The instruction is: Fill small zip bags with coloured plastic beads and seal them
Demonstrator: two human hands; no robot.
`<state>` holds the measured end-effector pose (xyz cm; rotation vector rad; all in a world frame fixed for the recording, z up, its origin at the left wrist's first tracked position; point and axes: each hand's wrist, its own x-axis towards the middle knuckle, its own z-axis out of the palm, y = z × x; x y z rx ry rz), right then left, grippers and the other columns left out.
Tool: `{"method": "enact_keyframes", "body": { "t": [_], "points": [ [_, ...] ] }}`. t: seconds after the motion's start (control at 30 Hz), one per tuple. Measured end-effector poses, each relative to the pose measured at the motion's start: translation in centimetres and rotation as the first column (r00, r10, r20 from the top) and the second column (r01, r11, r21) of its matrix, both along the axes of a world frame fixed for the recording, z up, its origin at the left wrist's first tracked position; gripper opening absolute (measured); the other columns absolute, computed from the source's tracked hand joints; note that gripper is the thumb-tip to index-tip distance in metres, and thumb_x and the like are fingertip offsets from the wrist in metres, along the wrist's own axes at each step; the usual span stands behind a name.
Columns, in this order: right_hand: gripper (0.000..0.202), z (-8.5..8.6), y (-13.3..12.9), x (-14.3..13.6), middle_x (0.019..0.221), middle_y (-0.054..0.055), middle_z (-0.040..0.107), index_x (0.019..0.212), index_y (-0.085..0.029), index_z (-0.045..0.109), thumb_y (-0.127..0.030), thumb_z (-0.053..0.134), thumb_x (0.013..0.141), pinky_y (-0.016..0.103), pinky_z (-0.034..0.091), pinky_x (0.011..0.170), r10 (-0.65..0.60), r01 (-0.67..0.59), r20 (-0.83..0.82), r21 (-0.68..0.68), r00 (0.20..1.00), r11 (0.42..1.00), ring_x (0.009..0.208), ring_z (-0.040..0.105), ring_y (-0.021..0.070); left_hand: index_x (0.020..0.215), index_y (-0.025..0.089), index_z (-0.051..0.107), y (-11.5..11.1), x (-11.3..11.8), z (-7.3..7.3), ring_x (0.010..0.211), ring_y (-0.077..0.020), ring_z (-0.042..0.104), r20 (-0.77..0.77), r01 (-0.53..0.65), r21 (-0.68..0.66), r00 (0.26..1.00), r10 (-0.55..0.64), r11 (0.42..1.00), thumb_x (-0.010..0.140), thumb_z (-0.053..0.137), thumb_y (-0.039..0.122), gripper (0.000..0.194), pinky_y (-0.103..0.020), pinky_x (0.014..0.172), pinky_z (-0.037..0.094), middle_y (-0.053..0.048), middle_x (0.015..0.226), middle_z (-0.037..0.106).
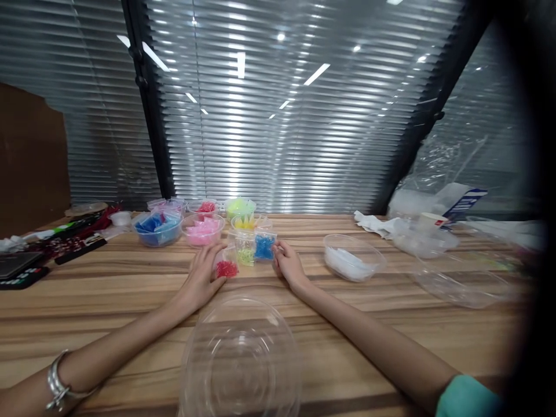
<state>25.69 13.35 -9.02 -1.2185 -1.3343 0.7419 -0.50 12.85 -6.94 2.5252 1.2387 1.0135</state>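
Observation:
My left hand curls round a small clear bag of red bits, thumb at its lower edge and fingertips at its upper left. Between my hands stands a similar bag of yellow-green bits. My right hand pinches the right edge of a small clear bag of blue bits. The bits are too small to name. Nearest me on the table lies a clear round plastic lid or shallow tray.
Behind the bags are tubs of blue packets, pink packets and yellow packets. A clear tub with white contents stands to the right. A calculator lies far left; clear plastic lids lie far right.

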Motion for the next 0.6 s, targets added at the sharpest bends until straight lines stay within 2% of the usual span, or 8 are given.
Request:
{"method": "enact_keyframes", "body": {
  "t": [0.13,0.23,0.33,0.47,0.6],
  "points": [
    [0.027,0.3,-0.2,1.9,0.063,-0.004,0.047,0.079,-0.016,0.054,-0.04,0.052,0.091,0.024,0.036,0.056,-0.154,0.142,0.129,0.094,0.98,0.985,0.055,0.043,0.0098,0.139,0.027,0.031,-0.3,0.2,0.2,0.138,-0.0233,0.031,0.076,0.153,-0.045,0.986,-0.149,0.987,0.08,0.051,0.011,0.064,-0.045,0.114,0.032,-0.008,0.147,0.031],
    [0.022,0.3,-0.6,2.5,0.059,-0.003,0.049,0.076,-0.019,0.054,-0.037,0.049,0.088,0.025,0.032,0.057,-0.223,0.198,0.205,0.134,0.953,0.971,0.055,0.044,0.0135,0.139,0.027,0.032,0.1,0.6,0.2,0.141,-0.0236,0.026,0.089,0.154,-0.036,0.985,-0.15,0.987,0.079,0.049,0.007,0.066,-0.049,0.117,0.026,-0.008,0.15,0.027],
    [0.02,0.3,-1.0,2.2,0.062,0.0,0.056,0.076,-0.021,0.055,-0.037,0.048,0.085,0.026,0.033,0.06,-0.23,0.192,0.283,0.157,0.931,0.969,0.061,0.049,0.0175,0.138,0.028,0.035,0.7,1.2,0.1,0.144,-0.0241,0.021,0.109,0.146,0.018,0.983,-0.147,0.989,0.077,0.05,0.005,0.066,-0.049,0.119,0.023,-0.006,0.153,0.021],
    [0.02,0.5,-1.2,1.5,0.066,0.002,0.061,0.079,-0.022,0.059,-0.035,0.047,0.087,0.027,0.036,0.065,-0.203,0.152,0.376,0.161,0.904,0.975,0.065,0.054,0.0187,0.138,0.029,0.036,1.3,2.0,0.1,0.142,-0.0273,0.027,0.209,0.164,-0.023,0.966,-0.155,0.986,0.076,0.055,0.009,0.069,-0.05,0.115,0.031,-0.008,0.156,0.012],
    [0.02,0.4,-1.2,1.3,0.072,0.004,0.065,0.084,-0.021,0.063,-0.034,0.047,0.088,0.028,0.037,0.068,-0.178,0.123,0.427,0.153,0.887,0.981,0.07,0.058,0.0197,0.139,0.026,0.036,1.6,2.5,0.2,0.144,-0.0265,0.02,0.28,0.221,-0.089,0.941,-0.189,0.971,0.076,0.058,0.013,0.068,-0.049,0.118,0.025,-0.009,0.155,0.02]
  ]
}}
